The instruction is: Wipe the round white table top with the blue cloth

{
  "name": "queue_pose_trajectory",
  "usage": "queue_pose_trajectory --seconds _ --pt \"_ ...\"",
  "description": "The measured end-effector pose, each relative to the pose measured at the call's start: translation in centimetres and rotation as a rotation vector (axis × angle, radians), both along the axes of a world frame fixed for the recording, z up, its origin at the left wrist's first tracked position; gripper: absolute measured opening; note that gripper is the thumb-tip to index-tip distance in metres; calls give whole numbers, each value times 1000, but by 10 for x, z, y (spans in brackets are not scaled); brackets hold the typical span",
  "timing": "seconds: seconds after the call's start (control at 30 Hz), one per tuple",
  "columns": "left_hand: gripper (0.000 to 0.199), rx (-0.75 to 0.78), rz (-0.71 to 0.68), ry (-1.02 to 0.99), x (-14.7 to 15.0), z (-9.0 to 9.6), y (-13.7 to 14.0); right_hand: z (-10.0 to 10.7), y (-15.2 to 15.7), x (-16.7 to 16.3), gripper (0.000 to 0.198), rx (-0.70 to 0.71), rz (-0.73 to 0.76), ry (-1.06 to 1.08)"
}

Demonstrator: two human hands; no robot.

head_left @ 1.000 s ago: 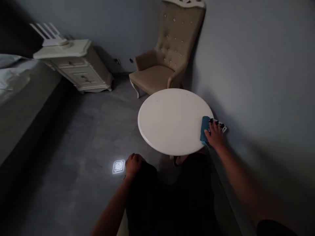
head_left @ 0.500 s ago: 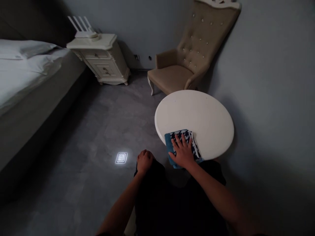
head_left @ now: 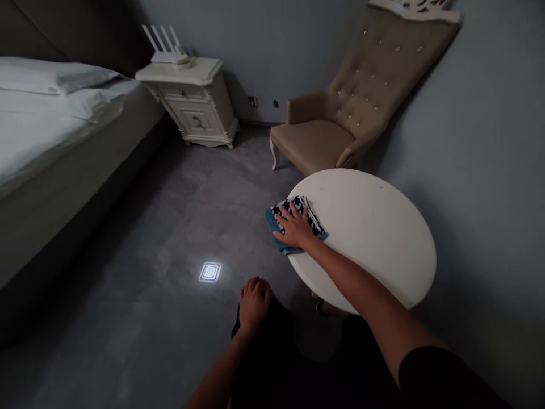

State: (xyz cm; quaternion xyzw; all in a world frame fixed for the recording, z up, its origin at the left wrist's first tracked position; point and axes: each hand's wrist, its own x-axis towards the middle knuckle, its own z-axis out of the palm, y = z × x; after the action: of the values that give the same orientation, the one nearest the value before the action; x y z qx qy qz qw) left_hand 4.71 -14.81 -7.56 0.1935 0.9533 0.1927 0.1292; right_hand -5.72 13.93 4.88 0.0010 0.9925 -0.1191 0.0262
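My right hand (head_left: 295, 228) lies flat on a folded towel (head_left: 314, 220), its fingers spread and pressing down. The towel is teal with a dark-blue and white pattern, and part of it is hidden under the hand. It sits at the left edge of a round white table (head_left: 374, 227), with its teal side hanging over the rim. My left hand (head_left: 254, 301) rests palm down on my dark-trousered knee, fingers draped over it and holding nothing.
A brown tufted armchair (head_left: 315, 139) stands behind the table, near the grey wall. Farther left are a white nightstand (head_left: 200, 113) with a white router (head_left: 170, 55) on it and a bed (head_left: 63, 136). A square light pattern (head_left: 210, 272) shows on the grey floor.
My right hand has slid the towel from the table's near edge forward and leftward to its left edge. My left hand stays on the knee. The view has shifted somewhat.
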Motion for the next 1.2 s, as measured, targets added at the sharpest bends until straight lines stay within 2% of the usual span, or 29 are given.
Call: queue_pose_trajectory --seconds 0.17,0.33,0.43,0.57,0.73,0.9,1.03,1.2 --pt "37 12 22 -9 -6 0 -2 -2 47 -79 76 -16 -100 15" --pt "40 36 24 -38 -14 -7 -5 -7 120 -143 76 -43 -248 -23" --pt "43 23 25 -69 -18 -10 -6 -9 170 -161 76 -45 -322 -5" --pt "44 24 35 -65 -21 -14 -6 -11 240 -163 77 -51 -431 32" --pt "43 10 -2 -47 -23 -19 -4 -16 333 -132 75 -28 -584 59" --pt "44 -35 -58 -10 -25 -16 5 -16 410 -69 75 17 -750 30" --pt "46 -101 -111 15 -25 -9 12 -10 440 -7 76 1 -857 -4" --pt "49 -164 -117 37 -23 -4 21 -5 454 71 80 -32 -886 -4"
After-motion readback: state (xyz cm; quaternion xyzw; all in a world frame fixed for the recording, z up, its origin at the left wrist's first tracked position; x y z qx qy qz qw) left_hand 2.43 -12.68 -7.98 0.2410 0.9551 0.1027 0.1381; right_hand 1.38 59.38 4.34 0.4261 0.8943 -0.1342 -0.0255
